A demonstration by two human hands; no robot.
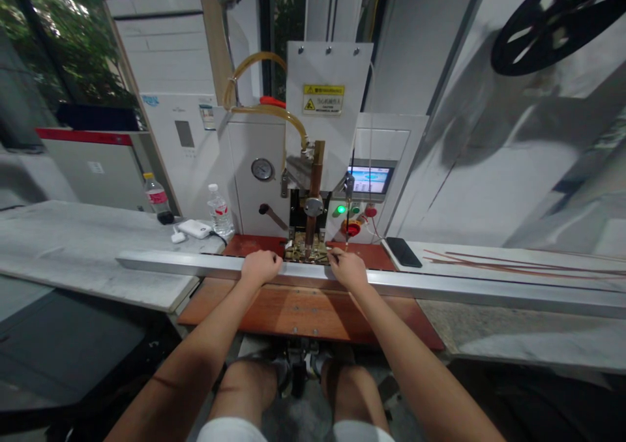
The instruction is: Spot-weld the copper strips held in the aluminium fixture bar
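Note:
A long silvery metal bar [430, 285] runs crosswise in front of a white press-like machine [323, 70]. My left hand [263, 267] rests on the bar, fingers curled at its far edge; what they hold, if anything, is hidden. Just right of the machine's fixture [304, 250], my right hand [348, 269] is closed in a pinch above the bar. Whatever sits between its fingertips is too small to name. A copper-coloured upright rod [314, 188] comes down from the machine to the fixture, between my two hands.
Left on the table stand a cola bottle [157, 197], a clear bottle [219, 210] and a white charger [194, 228]. A phone [403, 251] and several thin brown strips [508, 266] lie right. The machine carries a lit screen [369, 178] and a red knob [351, 228].

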